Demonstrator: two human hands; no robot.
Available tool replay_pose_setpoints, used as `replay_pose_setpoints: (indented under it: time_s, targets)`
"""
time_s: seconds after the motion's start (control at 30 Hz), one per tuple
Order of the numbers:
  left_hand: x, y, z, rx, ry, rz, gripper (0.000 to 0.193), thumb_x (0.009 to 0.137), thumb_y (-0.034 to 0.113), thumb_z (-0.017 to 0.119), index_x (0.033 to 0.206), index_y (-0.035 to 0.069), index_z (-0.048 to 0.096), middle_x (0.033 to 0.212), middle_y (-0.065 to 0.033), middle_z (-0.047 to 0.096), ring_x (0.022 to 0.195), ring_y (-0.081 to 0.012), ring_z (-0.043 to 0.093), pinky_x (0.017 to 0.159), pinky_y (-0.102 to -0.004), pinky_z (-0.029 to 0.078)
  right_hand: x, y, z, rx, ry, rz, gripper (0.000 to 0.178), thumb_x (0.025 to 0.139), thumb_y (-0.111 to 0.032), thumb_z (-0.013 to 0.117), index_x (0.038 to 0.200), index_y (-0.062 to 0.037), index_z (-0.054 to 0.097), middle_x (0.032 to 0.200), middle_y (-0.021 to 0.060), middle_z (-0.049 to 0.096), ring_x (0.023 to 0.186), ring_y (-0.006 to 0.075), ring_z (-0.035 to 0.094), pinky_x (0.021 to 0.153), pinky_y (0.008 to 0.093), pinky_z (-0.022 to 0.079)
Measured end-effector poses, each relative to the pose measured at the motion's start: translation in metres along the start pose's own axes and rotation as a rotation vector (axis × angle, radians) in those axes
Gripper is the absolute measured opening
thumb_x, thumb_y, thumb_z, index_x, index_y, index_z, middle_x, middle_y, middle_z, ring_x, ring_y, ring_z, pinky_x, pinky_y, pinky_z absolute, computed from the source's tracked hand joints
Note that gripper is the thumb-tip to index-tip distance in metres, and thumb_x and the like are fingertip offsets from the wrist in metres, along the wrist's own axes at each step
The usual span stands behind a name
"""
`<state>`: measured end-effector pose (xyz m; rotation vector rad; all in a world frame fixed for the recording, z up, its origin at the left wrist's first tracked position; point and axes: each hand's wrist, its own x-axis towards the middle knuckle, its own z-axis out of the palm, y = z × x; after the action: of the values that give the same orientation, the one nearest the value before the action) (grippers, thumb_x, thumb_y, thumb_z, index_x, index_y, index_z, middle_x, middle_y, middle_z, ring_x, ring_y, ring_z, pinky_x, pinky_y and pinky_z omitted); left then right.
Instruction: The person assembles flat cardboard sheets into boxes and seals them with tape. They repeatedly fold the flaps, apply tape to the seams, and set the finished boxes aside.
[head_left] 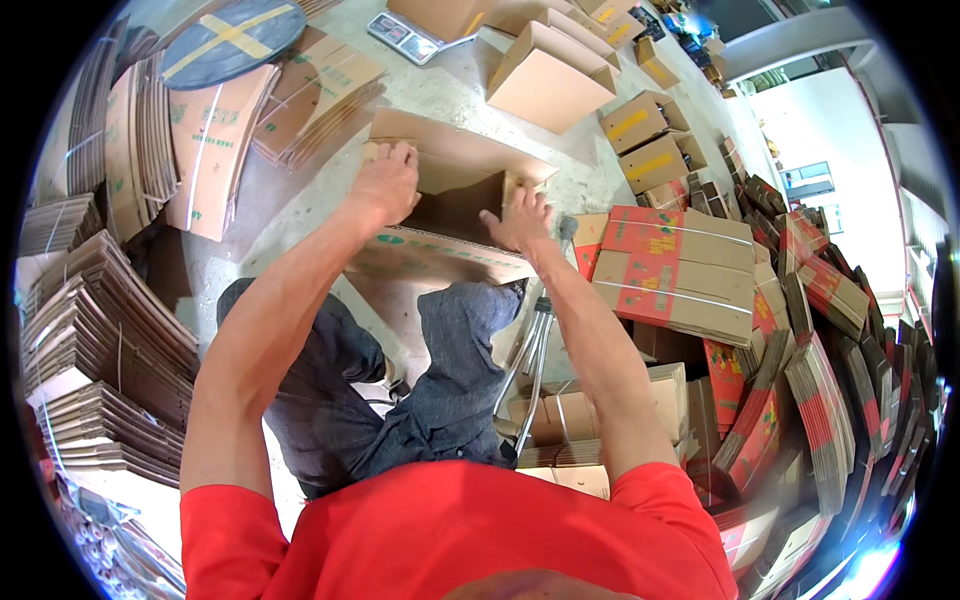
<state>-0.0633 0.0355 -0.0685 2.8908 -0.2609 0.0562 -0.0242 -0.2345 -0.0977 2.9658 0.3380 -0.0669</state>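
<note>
A brown cardboard box [455,262] with green print stands open-topped in front of my knees, its far flap raised and its inside in shadow. My left hand [390,185] is closed over the box's left end, fingers curled on the cardboard edge. At the opposite end, my right hand [522,216] grips the right edge, fingers on the outer side and thumb toward the opening. Part of the box's lower front is hidden by my legs.
Bundled flat cartons [215,150] line the left side. Red-and-brown strapped cartons [680,270] are piled at right, near a metal-legged stand [537,345]. Beyond the box are open boxes [555,75] and a scale [405,40]. A round dark lid [290,30] tops one stack.
</note>
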Motion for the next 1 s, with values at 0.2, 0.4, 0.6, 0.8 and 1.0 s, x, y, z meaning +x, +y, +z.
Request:
replay_pose_setpoints:
  time_s: [0.2,0.4,0.6,0.8,1.0]
  targets:
    - [0.008,0.002,-0.009,-0.194,-0.510,0.027,0.086,0.087,0.063,0.068,0.140,-0.004,0.059,0.144,-0.0236,0.059,0.139,-0.0429,0.048,0.112,-0.0497,0.045,0.014,0.018,-0.015,0.271,-0.178,-0.248,0.073,0.089,-0.047,0.074,0.138,0.0028,0.051,0.142,0.0267,0.045,0.130,0.0460,0.046,0.111,0.0523,0.040]
    - [-0.022,0.019,-0.072,-0.324,-0.663,0.053,0.094,0.087,0.067,0.064,0.154,0.003,0.047,0.158,-0.0200,0.047,0.148,-0.0354,0.042,0.123,-0.0445,0.031,0.027,0.068,0.026,0.533,-0.201,-0.438,0.044,0.083,-0.022,0.073,0.124,-0.0060,0.069,0.127,0.0214,0.056,0.123,0.0420,0.048,0.110,0.0474,0.041]
    - [-0.015,-0.003,-0.028,-0.367,-0.481,0.104,0.100,0.077,0.076,0.069,0.141,-0.001,0.061,0.142,-0.0243,0.061,0.134,-0.0375,0.057,0.113,-0.0441,0.044,0.033,0.071,0.037,0.947,-0.379,-0.228,0.036,0.095,-0.017,0.069,0.129,-0.0056,0.066,0.129,0.0126,0.062,0.121,0.0266,0.058,0.103,0.0382,0.049]
    - [0.014,-0.015,-0.017,-0.336,-0.355,0.089,0.077,0.077,0.070,0.076,0.110,0.001,0.074,0.115,-0.0217,0.072,0.105,-0.0376,0.070,0.099,-0.0441,0.050,0.031,0.080,0.029,1.316,-0.416,0.006,0.034,0.103,-0.024,0.061,0.127,0.0007,0.066,0.119,0.0090,0.068,0.105,0.0175,0.061,0.090,0.0299,0.053]
    - [0.031,-0.016,0.050,-0.190,0.103,0.070,0.066,0.076,0.065,0.079,0.105,0.006,0.076,0.115,-0.0151,0.069,0.120,-0.0332,0.059,0.109,-0.0464,0.038,-0.006,0.093,0.065,1.659,0.234,0.551,0.053,0.102,-0.037,0.064,0.135,0.0031,0.055,0.111,0.0091,0.067,0.102,0.0187,0.060,0.091,0.0346,0.051]
